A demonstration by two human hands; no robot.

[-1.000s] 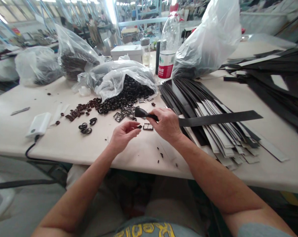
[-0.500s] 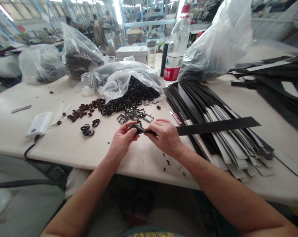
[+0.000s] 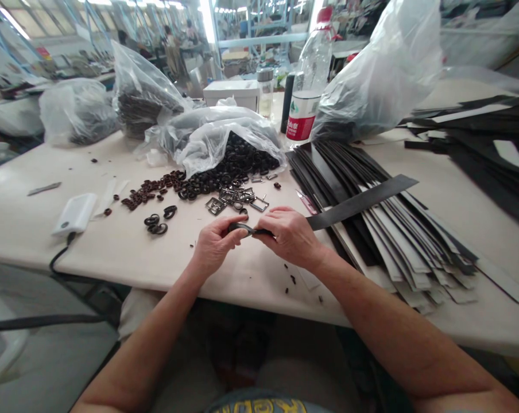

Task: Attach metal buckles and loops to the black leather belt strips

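A long black strap (image 3: pixel 363 202) runs from between my hands out to the right, over a stack of similar straps (image 3: pixel 384 229). My left hand (image 3: pixel 215 241) pinches its looped end between thumb and fingers. Close beside it, my right hand (image 3: pixel 289 234) grips the strap a little further along, fingers closed round it. A small dark ring shows above my left fingertips; whether it is on the strap I cannot tell. Just beyond my hands lie metal buckles (image 3: pixel 236 197). Black loops (image 3: pixel 157 222) rest on the table to the left of my left hand.
Behind the buckles, black rings spill from a plastic bag (image 3: pixel 212 137), with brown rings (image 3: pixel 150 190) beside them. A bottle (image 3: pixel 305 97) stands at the back. Pink-handled snips (image 3: pixel 303 201) lie by the strap stack. A white power bank (image 3: pixel 74 215) with a cable sits left.
The strap's free right end has swung away from me and twisted, now slanting upward. Both hands stay closed on the strap near the same spot. The view has shifted slightly.
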